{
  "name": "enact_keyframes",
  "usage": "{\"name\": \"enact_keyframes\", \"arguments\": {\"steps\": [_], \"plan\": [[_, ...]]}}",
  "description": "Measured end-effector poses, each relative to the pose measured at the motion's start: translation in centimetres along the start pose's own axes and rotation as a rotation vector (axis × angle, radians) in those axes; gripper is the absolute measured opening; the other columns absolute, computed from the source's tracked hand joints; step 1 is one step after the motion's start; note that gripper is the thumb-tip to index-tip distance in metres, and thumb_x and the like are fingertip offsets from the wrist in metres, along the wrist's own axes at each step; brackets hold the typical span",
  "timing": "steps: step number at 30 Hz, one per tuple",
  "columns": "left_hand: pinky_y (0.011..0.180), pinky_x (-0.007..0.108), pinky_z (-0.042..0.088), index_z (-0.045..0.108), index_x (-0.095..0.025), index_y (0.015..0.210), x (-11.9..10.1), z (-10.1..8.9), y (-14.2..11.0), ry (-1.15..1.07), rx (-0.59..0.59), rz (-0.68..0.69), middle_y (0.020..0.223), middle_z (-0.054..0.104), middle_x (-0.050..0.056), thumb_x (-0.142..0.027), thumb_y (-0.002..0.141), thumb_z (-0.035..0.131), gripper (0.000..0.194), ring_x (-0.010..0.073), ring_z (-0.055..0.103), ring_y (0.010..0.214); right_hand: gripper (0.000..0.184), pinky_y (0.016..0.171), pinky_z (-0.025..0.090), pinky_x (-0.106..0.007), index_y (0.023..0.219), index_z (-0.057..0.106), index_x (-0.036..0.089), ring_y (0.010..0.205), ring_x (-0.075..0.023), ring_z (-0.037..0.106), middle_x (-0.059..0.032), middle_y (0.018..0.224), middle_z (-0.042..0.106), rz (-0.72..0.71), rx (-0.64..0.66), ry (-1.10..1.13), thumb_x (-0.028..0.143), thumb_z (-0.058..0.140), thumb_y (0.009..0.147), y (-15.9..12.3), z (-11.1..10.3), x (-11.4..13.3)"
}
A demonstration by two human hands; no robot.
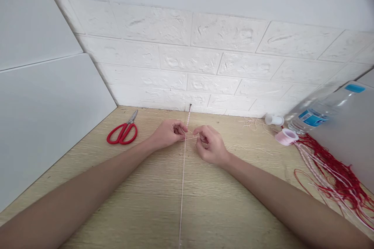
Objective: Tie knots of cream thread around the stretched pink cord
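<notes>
Running beside left hand (170,134): pale cord (183,179).

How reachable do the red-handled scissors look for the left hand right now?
Probably yes: the red-handled scissors lie near the left hand, nothing visible between, though that hand is pinching thread.

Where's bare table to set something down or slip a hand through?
Roomiest: between left forearm and right forearm, on either side of the taut cord; avoid crossing it. Smaller: between scissors and left hand, back to the wall.
Crowded: right side, with white spool, pink spool, bottle, red strands; loose threads lie beside the right hand.
</notes>
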State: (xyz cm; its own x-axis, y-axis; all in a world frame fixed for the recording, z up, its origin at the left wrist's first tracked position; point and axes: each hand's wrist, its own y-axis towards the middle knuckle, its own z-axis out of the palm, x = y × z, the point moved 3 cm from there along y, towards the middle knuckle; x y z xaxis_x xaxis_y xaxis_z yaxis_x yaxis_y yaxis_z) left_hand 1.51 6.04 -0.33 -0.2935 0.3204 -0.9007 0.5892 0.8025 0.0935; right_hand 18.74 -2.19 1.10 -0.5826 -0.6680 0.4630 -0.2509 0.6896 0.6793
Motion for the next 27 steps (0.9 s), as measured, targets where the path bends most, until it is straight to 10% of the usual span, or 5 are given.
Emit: {"name": "enact_keyframes", "arguments": {"steps": [12,20,27], "plan": [[0.056,0.022,0.045,0.069,-0.017,0.078,-1.1,0.1,-0.5,0.143,-0.079,0.043,0.07,0.068,0.0,-0.021,0.069,0.071,0.009,0.0104,0.058,0.061,0.037,0.065,0.034,-0.031,0.09,0.056,0.02,0.06,-0.0154,0.043,0.0044,0.062,0.038,-0.026,0.026,0.019,0.002,0.045,0.059,0.1,0.1,-0.2],[0.058,0.022,0.047,0.069,-0.017,0.078,-0.9,0.2,-0.5,0.152,-0.085,0.064,0.07,0.068,0.0,-0.021,0.071,0.069,0.008,0.0104,0.059,0.062,0.008,0.065,0.037,-0.031,0.094,0.057,0.021,0.056,-0.0146,0.041,0.0045,0.061,0.04,0.101,-0.016,0.066,0.021,0.051,0.089,0.3,-0.3,0.0],[0.057,0.023,0.046,0.069,-0.017,0.078,-0.9,0.1,-0.5,0.156,-0.087,0.062,0.07,0.068,0.001,-0.023,0.071,0.07,0.009,0.0107,0.058,0.061,0.048,0.072,0.039,-0.036,0.097,0.061,0.02,0.068,-0.0185,0.049,-0.002,0.068,0.049,0.137,-0.008,0.235,0.046,0.021,0.101,-0.1,-0.6,-0.4]]}}
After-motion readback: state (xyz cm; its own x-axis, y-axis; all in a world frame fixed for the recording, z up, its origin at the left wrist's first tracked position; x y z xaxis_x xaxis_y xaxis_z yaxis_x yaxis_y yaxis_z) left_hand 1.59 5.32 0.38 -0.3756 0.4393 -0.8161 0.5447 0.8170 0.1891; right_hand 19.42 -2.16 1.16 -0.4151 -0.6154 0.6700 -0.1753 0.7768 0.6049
